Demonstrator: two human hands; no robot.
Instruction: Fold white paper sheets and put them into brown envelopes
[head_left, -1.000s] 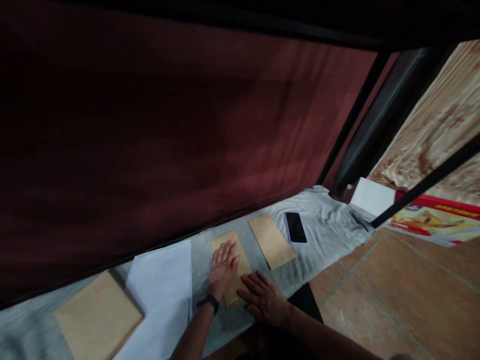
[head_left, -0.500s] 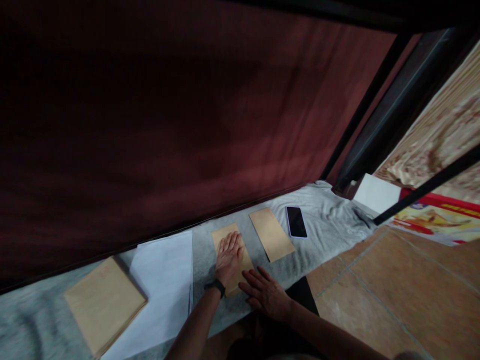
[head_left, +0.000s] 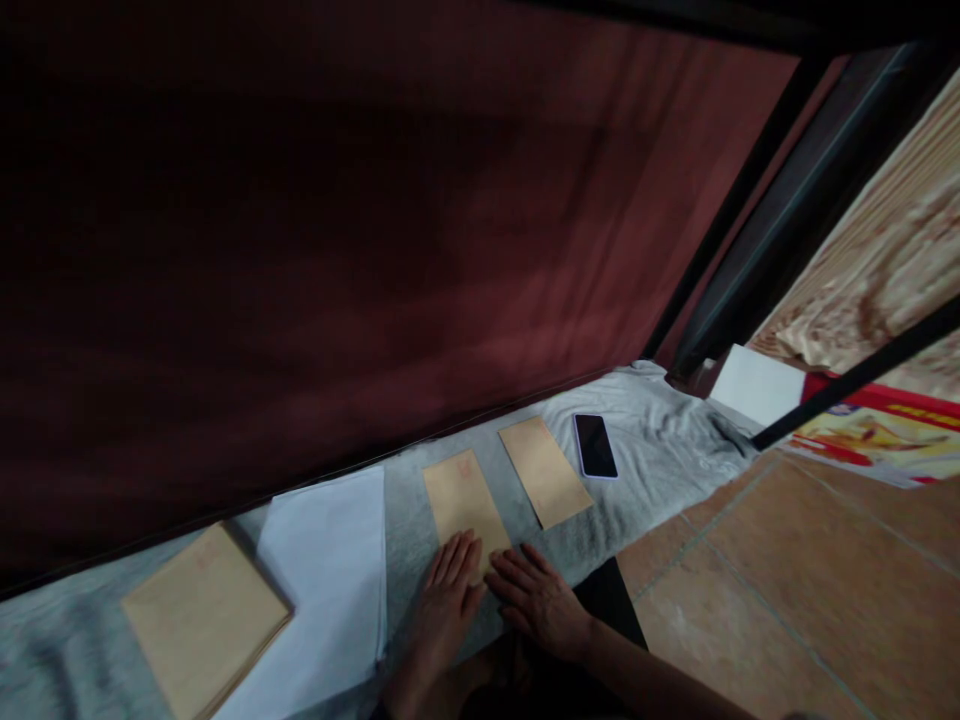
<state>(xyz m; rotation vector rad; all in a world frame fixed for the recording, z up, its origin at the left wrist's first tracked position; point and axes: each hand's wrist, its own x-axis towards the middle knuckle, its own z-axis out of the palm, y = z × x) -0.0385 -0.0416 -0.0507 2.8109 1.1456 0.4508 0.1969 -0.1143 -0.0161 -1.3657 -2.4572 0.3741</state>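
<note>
A tan paper envelope (head_left: 466, 495) with a faint red mark near its far end lies on the grey cloth (head_left: 420, 500). My left hand (head_left: 450, 575) rests on its near end from the left, fingers stretched out. My right hand (head_left: 536, 600) lies flat at the envelope's near right corner, fingers extended. Both hands hide the near edge. Just to the right lies a second tan envelope (head_left: 546, 472), with neither hand on it.
A phone (head_left: 595, 445) lies beyond the second envelope. On the left are white paper sheets (head_left: 330, 580) and a stack of tan envelopes (head_left: 206, 615). A dark red panel (head_left: 375, 280) rises behind the cloth. Black bars (head_left: 862, 370), a colourful box (head_left: 885, 430) and floor tiles (head_left: 757, 580) are at right.
My left hand has slid back toward me along the envelope, uncovering its far part and red mark. My right hand has shifted slightly, staying at the near right corner.
</note>
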